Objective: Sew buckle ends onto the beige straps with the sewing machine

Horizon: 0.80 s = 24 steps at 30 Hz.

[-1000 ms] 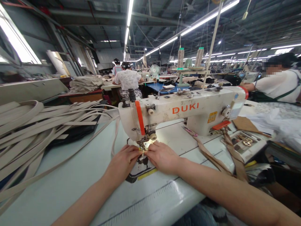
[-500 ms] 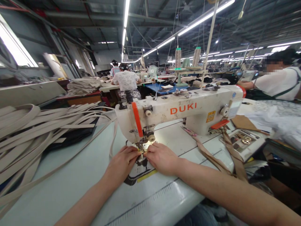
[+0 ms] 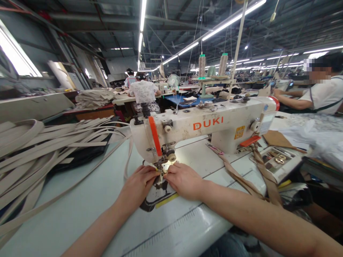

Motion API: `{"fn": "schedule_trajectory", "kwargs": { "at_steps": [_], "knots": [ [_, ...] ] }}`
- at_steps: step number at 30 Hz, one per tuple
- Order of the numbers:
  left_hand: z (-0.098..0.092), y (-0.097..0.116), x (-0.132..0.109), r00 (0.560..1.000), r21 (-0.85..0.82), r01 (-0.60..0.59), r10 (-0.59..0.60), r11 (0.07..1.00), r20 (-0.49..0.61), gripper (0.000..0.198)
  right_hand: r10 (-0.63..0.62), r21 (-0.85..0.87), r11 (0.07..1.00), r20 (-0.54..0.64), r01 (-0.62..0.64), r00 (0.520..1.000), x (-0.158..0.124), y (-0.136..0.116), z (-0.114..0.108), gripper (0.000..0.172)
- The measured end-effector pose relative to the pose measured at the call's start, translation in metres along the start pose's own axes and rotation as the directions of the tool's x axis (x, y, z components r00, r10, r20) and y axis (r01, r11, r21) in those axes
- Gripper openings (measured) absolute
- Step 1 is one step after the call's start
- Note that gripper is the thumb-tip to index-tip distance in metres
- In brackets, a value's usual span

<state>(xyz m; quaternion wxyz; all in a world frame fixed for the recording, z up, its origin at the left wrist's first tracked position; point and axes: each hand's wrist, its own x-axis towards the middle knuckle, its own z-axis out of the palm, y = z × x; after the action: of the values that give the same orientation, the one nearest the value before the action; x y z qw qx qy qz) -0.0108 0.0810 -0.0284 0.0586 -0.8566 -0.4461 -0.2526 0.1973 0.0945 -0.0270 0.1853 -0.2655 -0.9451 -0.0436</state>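
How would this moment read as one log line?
machine: lit at needle end; left hand: there; right hand: there, beside left; anything held: unclear; straps: piled leftward

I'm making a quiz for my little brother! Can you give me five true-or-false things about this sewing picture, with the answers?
1. The left hand and right hand are close together at the sewing machine. True.
2. Both hands wear gloves. False: they are bare.
3. The big letters on the sewing machine are blue. False: they are orange.
4. Long pale straps lie piled on the left. True.
5. The thread spools behind the sewing machine are red-topped. False: they are green-topped.
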Motion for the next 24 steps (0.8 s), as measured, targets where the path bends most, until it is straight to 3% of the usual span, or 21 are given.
{"fn": "schedule_trajectory", "kwargs": {
  "at_steps": [9, 13, 16, 18, 20, 23, 24],
  "knots": [
    [0.002, 0.004, -0.002, 0.999, -0.017, 0.037, -0.037, 0.999, 0.003, 0.028, 0.0, -0.003, 1.0, 0.014, 0.0, 1.0, 0.0, 0.0, -0.003, 0.019],
    [-0.01, 0.008, -0.009, 0.979, 0.074, 0.203, -0.204, 0.976, 0.004, 0.025, 0.017, 0.031, 0.999, 0.0, -0.017, 1.0, -0.002, -0.001, -0.004, 0.02],
    [-0.035, 0.013, -0.017, 0.941, 0.266, 0.292, -0.325, 0.919, 0.09, 0.024, 0.023, 0.042, 0.999, -0.043, -0.021, 0.999, -0.004, -0.001, -0.003, 0.022],
    [-0.056, 0.022, -0.025, 0.905, 0.391, 0.269, -0.369, 0.88, 0.21, 0.029, 0.025, 0.063, 0.998, -0.076, -0.02, 0.997, -0.005, 0.0, -0.003, 0.023],
    [-0.074, 0.036, -0.038, 0.833, 0.439, 0.275, -0.44, 0.855, 0.335, 0.034, 0.06, 0.116, 0.992, -0.116, -0.046, 0.991, -0.008, 0.002, -0.004, 0.023],
    [-0.084, 0.069, -0.071, 0.685, 0.261, 0.458, -0.525, 0.85, 0.505, 0.033, 0.206, 0.297, 0.944, -0.187, -0.145, 0.96, -0.016, -0.004, -0.011, 0.022],
    [-0.084, 0.084, -0.085, 0.671, 0.114, 0.526, -0.493, 0.843, 0.554, 0.031, 0.283, 0.387, 0.903, -0.205, -0.188, 0.937, -0.021, -0.01, -0.015, 0.022]
  ]
}}
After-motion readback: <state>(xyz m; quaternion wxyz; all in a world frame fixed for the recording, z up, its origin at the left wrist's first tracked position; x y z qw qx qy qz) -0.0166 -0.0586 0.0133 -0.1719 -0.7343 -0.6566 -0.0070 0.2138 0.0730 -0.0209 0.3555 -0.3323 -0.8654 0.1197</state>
